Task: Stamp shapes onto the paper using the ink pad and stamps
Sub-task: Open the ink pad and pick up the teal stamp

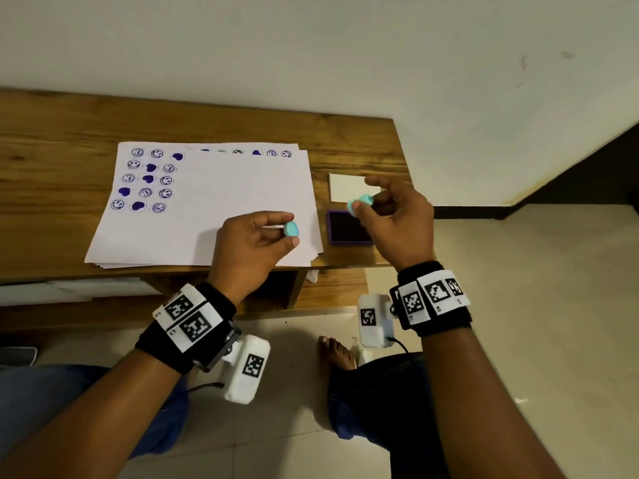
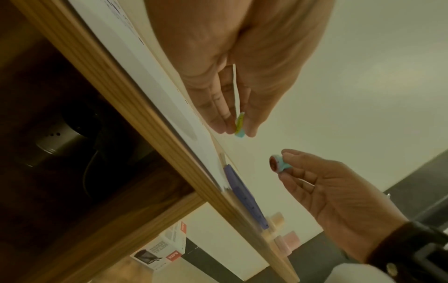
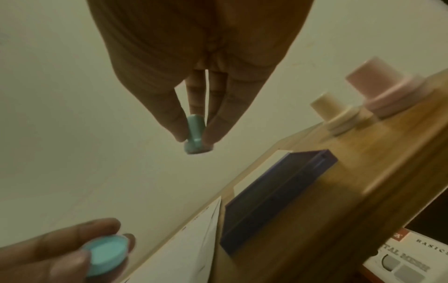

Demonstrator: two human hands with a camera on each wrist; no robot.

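The left hand (image 1: pixel 250 242) is hovering over the near right part of the paper (image 1: pixel 221 202), pinching a round, smooth turquoise cap (image 1: pixel 291 229) between thumb and forefinger; in the right wrist view the cap (image 3: pixel 106 254) is showing as a shallow plastic disc with a raised rim. The other fingers are curling loosely into the palm. The right hand (image 1: pixel 397 219) is hanging just above the ink pad (image 1: pixel 349 228), gripping a turquoise stamp (image 1: pixel 359 203) by its narrow stem with thumb and fingertips, the wider round base pointing away from the palm. In the left wrist view the stamp (image 2: pixel 277 164) is showing a dark, inked face.

The ink pad is sitting open on the wooden table (image 1: pixel 62 140), just right of the paper: a flat purple rectangular tray with a dark, matte pad inside. Behind it a white rectangular lid (image 1: pixel 345 188) is lying flat. The paper is a thin stack of white sheets, the top one bearing rows of purple smiley and heart prints (image 1: pixel 147 179) at its far left. Beside the pad, near the table's edge, a cream stamp (image 3: pixel 335 114) and a pink stamp (image 3: pixel 380 90) are standing upright, each a stepped cylinder. A plain pale wall (image 1: pixel 311 46) is rising behind the table.
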